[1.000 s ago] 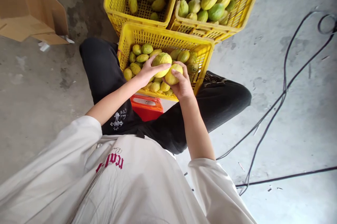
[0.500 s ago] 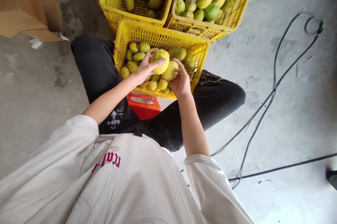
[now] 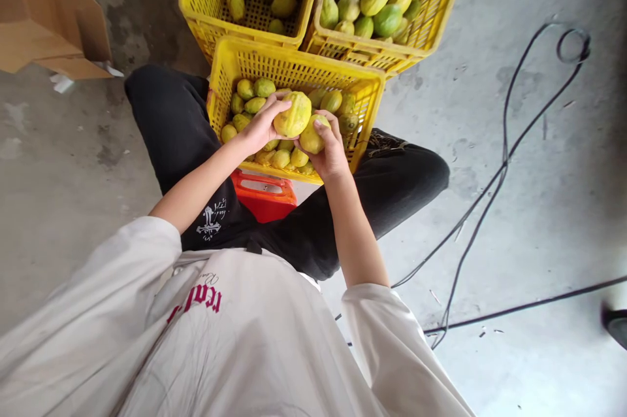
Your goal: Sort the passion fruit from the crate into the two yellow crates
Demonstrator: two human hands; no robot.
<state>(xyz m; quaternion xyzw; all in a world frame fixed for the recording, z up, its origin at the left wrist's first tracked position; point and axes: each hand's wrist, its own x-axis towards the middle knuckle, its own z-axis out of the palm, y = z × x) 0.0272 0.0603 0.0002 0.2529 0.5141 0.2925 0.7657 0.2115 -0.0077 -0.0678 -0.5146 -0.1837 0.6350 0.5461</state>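
Shifting since the earlier frame, the right hand is now laying its thumb across the smaller fruit and curling its fingers round the right side. The left hand is gripping the larger fruit from the left, its thumb pressing on the skin. Both yellow-green fruits are hovering side by side above the near crate; whether they are touching, one cannot tell. Below them, more fruits are lying in that yellow crate, which is sitting between the person's black-trousered legs. Just beyond, the far left crate is holding scattered fruits, while the far right crate is holding a fuller heap. An orange-red object is showing at the crate's near side.
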